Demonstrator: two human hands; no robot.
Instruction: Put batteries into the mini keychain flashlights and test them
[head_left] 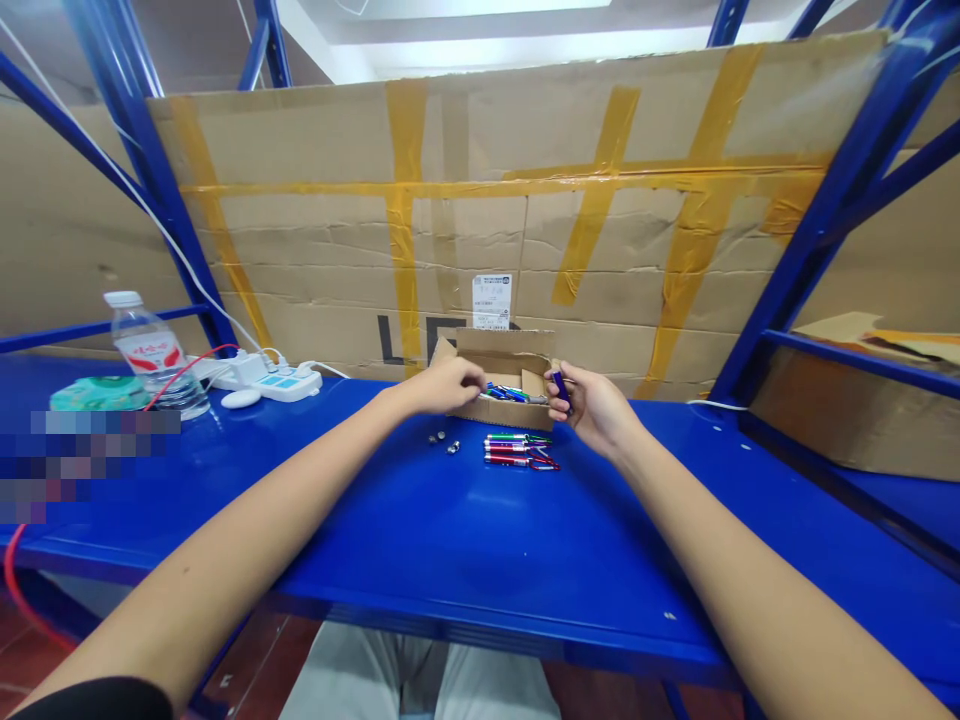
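Observation:
A small open cardboard box (pixel 501 352) stands on the blue shelf (pixel 480 540) and holds several small coloured pen-like gadgets (pixel 504 393). My left hand (pixel 448 384) reaches over the box's left edge with its fingers curled into a pinch; what they hold is hidden. My right hand (pixel 589 405) is just right of the box, closed round a small dark blue gadget (pixel 560 386). In front of the box lie several red and green gadgets with clips (pixel 519 452) in a row. A few small silver bits (pixel 444 441) lie to their left.
A water bottle (pixel 154 356), a green round pack (pixel 100 394), a white mouse (pixel 241 399) and a white power strip (pixel 276 380) with cables sit at the left. Taped cardboard (pixel 525 220) backs the shelf. Another cardboard box (pixel 862 400) sits at the right behind blue rack posts.

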